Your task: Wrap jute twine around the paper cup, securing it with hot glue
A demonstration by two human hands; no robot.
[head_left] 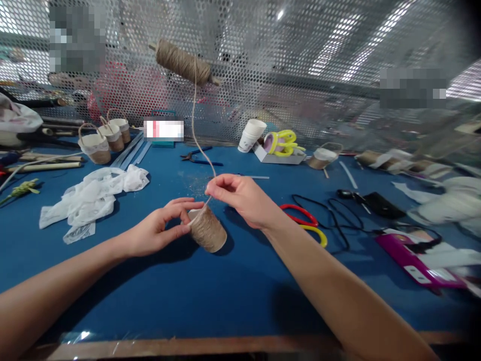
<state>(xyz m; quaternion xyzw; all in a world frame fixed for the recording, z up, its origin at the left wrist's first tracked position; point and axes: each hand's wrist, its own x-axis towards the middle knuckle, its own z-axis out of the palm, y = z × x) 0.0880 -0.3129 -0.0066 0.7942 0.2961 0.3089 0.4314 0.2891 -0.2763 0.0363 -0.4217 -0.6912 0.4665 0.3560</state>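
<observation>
A paper cup (208, 231) wrapped in brown twine leans to one side over the blue table, its open white mouth toward my left hand (161, 225). That hand grips the cup at its rim, thumb on the near side and fingers across the mouth. My right hand (244, 198) pinches the twine (203, 145) just above the rim. From there the strand runs slackly up to a twine spool (183, 62) on a rod in front of the mesh. Where the twine meets the cup is partly hidden by my fingers.
Several handled cups (95, 148) stand back left, near crumpled white lace (93, 195). Blue-handled pliers (201, 156) lie beyond my hands. Right are scissors (300, 215) with red and yellow handles, black cable (338, 220), a purple power strip (409, 260), white cups (251, 134) and a white box (280, 156).
</observation>
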